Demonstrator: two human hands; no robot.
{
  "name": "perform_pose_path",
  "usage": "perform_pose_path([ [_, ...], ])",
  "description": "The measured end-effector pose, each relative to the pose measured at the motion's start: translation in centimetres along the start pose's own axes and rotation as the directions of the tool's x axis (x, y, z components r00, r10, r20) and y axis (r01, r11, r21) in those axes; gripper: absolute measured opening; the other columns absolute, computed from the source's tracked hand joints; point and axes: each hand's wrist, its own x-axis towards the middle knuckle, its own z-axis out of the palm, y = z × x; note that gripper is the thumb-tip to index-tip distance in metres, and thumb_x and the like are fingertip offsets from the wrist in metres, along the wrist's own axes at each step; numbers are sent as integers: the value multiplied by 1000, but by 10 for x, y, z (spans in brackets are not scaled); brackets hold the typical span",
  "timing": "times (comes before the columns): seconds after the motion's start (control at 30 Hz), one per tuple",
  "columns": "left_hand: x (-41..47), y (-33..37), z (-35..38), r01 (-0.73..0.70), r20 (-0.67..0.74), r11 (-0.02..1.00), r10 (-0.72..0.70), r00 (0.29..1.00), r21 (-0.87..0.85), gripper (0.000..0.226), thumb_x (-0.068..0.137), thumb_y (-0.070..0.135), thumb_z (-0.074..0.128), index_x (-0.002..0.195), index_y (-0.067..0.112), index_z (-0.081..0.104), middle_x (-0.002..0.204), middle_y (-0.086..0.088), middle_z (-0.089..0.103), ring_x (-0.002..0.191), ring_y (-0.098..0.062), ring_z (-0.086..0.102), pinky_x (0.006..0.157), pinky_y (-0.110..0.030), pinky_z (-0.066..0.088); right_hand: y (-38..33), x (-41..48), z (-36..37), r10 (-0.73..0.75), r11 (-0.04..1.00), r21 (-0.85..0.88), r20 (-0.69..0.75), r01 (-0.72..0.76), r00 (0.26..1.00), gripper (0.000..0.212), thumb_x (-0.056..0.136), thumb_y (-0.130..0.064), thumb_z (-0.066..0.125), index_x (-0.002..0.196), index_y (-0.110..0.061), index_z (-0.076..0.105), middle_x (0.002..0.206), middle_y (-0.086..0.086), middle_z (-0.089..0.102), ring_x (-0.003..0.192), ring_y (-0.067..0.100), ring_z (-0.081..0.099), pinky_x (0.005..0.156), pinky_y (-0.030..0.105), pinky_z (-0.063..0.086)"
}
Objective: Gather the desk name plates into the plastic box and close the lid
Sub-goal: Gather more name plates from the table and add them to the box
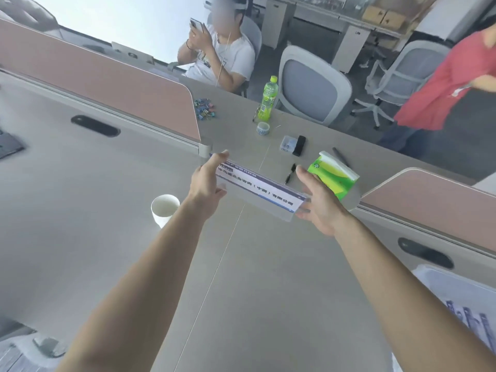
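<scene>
A long clear desk name plate [259, 187], with a white insert and blue edges, is held just above the grey desk [134, 237]. My left hand [208, 178] pinches its left end between fingers and thumb. Its right end is gripped by my right hand [319, 202], thumb above and fingers below. At the lower right edge stands the clear plastic box [440, 280], only partly in view. More name plates [472, 318] lie inside it. No lid is visible.
A white paper cup [165, 208] stands left of my left forearm. Behind the plate are a green tissue pack [332, 175], black pen [290, 173], green bottle [268, 99], tape roll [263, 128] and binder clips [204, 110]. Pink partitions [107, 84] flank the desk; two people are beyond.
</scene>
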Motion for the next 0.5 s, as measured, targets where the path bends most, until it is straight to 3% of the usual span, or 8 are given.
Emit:
perform_pose_path([
  [0.07,-9,1,5,50,56,999,-50,997,8,39,64,45,75,97,28,64,139,-3,49,112,-21,54,86,-34,45,2,-14,-6,-12,999,-38,-52,10,999,34,72,-66,65,99,-46,58,109,-15,54,105,13,57,108,48,41],
  [0.17,-24,0,18,111,135,994,-113,984,22,71,49,53,76,115,28,61,145,-3,45,133,-17,46,83,-32,46,4,-38,-16,-1,999,-42,-72,-2,997,49,58,-72,73,92,-37,68,100,-6,59,95,18,55,103,43,42],
  [0.27,-44,-3,39,97,210,993,-108,972,60,62,50,50,76,107,30,62,132,2,51,121,-11,49,80,-31,43,7,-64,-30,20,999,-50,-21,-21,1000,46,71,-64,71,103,-32,69,103,-14,70,98,18,59,104,45,41],
  [0.33,-60,-6,53,89,244,991,-111,964,97,48,52,47,76,96,32,66,115,2,54,106,-13,50,76,-31,40,10,-83,-42,49,994,-101,18,-47,999,64,65,-67,71,117,-30,68,120,-10,70,109,21,64,107,46,39],
  [0.4,-75,-10,66,109,250,984,-142,958,142,40,54,46,77,91,32,67,104,0,56,87,-19,50,75,-33,38,13,-102,-53,55,990,-135,39,-49,998,69,61,-68,71,118,-29,68,120,-4,71,110,23,66,103,45,43],
  [0.5,-98,-20,87,113,271,970,-171,947,215,51,52,48,78,98,31,65,111,-4,53,86,-22,50,81,-36,46,22,-127,-75,44,992,-117,5,-43,999,69,58,-73,70,114,-33,70,116,-7,72,109,19,66,104,45,44],
])
